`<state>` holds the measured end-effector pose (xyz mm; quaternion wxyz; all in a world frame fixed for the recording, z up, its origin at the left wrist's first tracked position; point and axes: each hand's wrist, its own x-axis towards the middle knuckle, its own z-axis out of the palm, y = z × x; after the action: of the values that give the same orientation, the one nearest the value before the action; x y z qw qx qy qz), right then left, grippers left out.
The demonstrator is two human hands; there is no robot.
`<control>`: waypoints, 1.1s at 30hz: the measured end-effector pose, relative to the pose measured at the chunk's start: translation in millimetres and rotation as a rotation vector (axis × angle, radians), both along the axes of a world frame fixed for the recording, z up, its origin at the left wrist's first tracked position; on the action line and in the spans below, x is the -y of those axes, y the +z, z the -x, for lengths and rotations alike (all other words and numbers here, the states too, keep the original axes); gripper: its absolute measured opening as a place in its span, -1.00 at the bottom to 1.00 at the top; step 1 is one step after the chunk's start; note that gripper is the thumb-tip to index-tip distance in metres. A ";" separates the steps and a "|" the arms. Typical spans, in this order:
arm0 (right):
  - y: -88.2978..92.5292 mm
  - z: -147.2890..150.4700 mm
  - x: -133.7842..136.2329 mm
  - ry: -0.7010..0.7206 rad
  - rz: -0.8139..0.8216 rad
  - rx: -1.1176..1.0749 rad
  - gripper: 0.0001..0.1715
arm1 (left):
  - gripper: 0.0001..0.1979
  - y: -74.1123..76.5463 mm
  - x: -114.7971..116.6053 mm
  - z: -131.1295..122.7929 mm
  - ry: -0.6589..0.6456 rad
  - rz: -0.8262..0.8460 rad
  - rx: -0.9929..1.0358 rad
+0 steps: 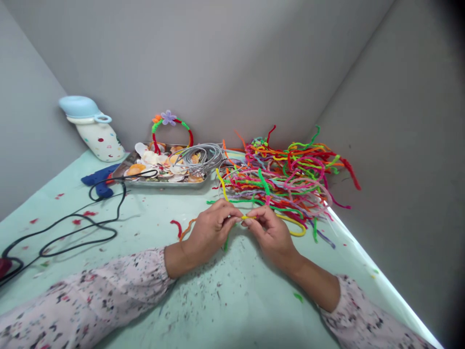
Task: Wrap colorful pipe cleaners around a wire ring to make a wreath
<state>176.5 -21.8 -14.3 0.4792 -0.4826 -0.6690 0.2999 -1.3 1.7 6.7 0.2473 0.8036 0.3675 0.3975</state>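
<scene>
Between my left hand [212,227] and my right hand [271,235], a short stretch of yellow pipe cleaner [248,217] shows. Both hands pinch it with thumb and fingers, tips almost touching. One yellow end sticks up behind the left hand, and a yellow loop [300,231] curves out beyond the right; whether these are the same piece is hidden by my fingers. Just past the hands lies a tangled heap of coloured pipe cleaners [276,179]. Small red [177,228] and orange [188,228] pieces rest left of my left hand.
A metal tray [170,184] holds shells and a coil of grey wire [205,157]. Behind it stands a pipe-cleaner hoop with flowers [169,118]. To the left are a blue glue gun [100,177], its black cord [112,223] and a leaning bottle [100,138]. Walls enclose the table.
</scene>
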 end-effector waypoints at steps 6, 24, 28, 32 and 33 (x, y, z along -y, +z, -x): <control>-0.8 -0.7 -0.5 -0.005 -0.024 -0.002 -0.92 | -0.89 -2.2 2.0 -1.0 0.023 0.005 -0.016; 2.8 -0.6 1.3 0.033 -0.089 0.064 -0.97 | -0.88 -5.4 0.9 2.2 -0.035 -0.049 -0.133; 2.4 -1.3 1.1 0.031 -0.102 0.081 -0.97 | -0.89 -7.1 0.4 2.4 -0.037 -0.051 -0.142; 0.9 -1.9 1.2 0.015 -0.115 0.079 -0.97 | -0.90 -8.0 -0.6 2.1 -0.037 -0.064 -0.125; 0.5 -2.1 1.1 0.016 -0.121 0.081 -0.97 | -0.89 -8.1 -0.8 2.2 -0.043 -0.069 -0.117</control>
<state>178.6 -22.9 -13.8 0.4776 -0.4594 -0.7084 0.2430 -3.4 2.4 -1.4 0.2061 0.8412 0.3501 0.3568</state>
